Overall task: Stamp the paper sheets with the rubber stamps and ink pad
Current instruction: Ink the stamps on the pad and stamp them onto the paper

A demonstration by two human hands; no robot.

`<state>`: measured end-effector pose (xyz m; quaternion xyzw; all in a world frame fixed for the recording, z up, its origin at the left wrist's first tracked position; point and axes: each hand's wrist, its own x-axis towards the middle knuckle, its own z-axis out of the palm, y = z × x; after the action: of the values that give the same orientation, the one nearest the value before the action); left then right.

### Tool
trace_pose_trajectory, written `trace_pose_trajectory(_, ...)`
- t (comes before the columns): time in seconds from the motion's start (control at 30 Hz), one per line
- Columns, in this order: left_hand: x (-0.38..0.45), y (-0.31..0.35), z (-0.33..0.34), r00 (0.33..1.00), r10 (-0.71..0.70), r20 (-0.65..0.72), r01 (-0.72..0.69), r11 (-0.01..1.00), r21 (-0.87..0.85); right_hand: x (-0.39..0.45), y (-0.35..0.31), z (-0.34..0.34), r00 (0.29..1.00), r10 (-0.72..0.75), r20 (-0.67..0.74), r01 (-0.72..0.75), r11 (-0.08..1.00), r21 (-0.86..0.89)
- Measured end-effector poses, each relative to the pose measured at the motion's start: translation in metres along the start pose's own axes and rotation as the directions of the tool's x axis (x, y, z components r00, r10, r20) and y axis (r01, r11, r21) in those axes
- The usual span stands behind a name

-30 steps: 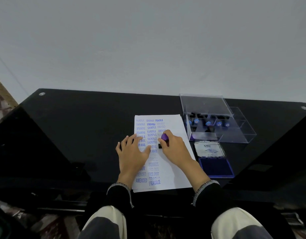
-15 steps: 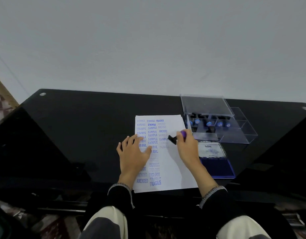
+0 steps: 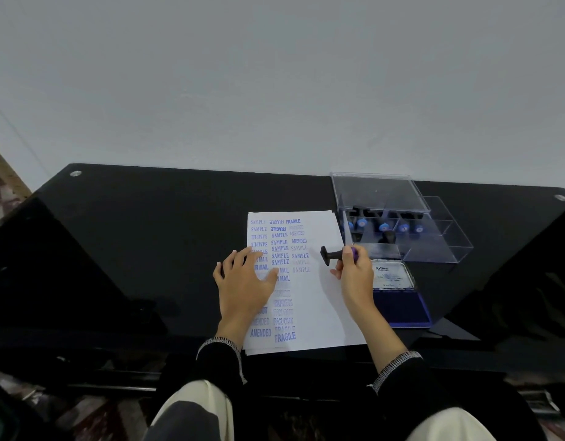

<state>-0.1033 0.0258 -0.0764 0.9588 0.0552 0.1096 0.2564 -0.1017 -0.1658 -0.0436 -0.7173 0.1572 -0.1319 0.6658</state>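
1 stamp point(image 3: 330, 255) in right hand point(image 3: 356, 275), above paper point(image 3: 319, 300).

Two hands point(image 3: 246, 281), one held stamp point(image 3: 333, 254), one ink pad point(image 3: 399, 305).

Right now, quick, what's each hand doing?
Left hand: open, flat on the stamped paper sheet.
Right hand: holding a rubber stamp above the sheet.
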Motion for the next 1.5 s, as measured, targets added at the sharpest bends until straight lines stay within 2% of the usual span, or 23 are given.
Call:
trace_pose_trajectory(0.27,0.0,0.0,-0.001,1.0,0.015,0.015,-0.015,1.0,0.0,-0.005,-0.001,0.0,0.999,-0.044,0.017,0.045,0.996,-0.071)
trace_pose_trajectory(0.4,-0.002,0.0,0.001,0.991,0.122,-0.057,-0.123,0.992,-0.018,-0.011,-0.006,-0.01,0.992,-0.085,0.088,0.09,0.994,-0.058)
trace_pose_trajectory(0.5,-0.004,0.004,-0.001,0.984,0.159,-0.082,-0.154,0.986,0.061,-0.015,-0.008,-0.026,0.986,-0.124,0.107,0.132,0.989,-0.073)
trace_pose_trajectory(0.63,-0.009,0.028,-0.011,0.99,0.121,0.078,-0.14,0.935,0.325,-0.016,-0.015,-0.056,0.977,-0.189,0.098,0.201,0.971,-0.126)
trace_pose_trajectory(0.7,-0.015,0.044,-0.012,0.988,0.089,0.13,-0.131,0.92,0.369,-0.017,-0.017,-0.074,0.971,-0.222,0.093,0.236,0.953,-0.19)
trace_pose_trajectory(0.77,-0.026,0.059,-0.006,0.983,0.112,0.148,-0.145,0.96,0.238,-0.019,-0.019,-0.091,0.969,-0.232,0.088,0.247,0.939,-0.238)
trace_pose_trajectory(0.83,-0.038,0.073,0.003,0.959,0.226,0.17,-0.232,0.973,0.017,-0.022,-0.019,-0.106,0.972,-0.214,0.093,0.231,0.938,-0.26)
trace_pose_trajectory(0.9,-0.049,0.086,0.014,0.91,0.36,0.207,-0.337,0.931,-0.142,-0.025,-0.018,-0.119,0.978,-0.192,0.085,0.209,0.928,-0.307)
trace_pose_trajectory(0.97,-0.056,0.097,0.023,0.866,0.44,0.235,-0.394,0.893,-0.219,-0.027,-0.016,-0.132,0.979,-0.191,0.071,0.203,0.908,-0.366)
trace_pose_trajectory(1.13,-0.065,0.103,0.037,0.822,0.468,0.323,-0.416,0.882,-0.221,-0.03,-0.013,-0.156,0.982,-0.17,0.079,0.187,0.847,-0.498)
trace_pose_trajectory(1.5,-0.069,0.096,0.045,0.827,0.489,0.278,-0.458,0.872,-0.173,-0.028,-0.005,-0.157,0.977,-0.132,0.17,0.208,0.78,-0.59)
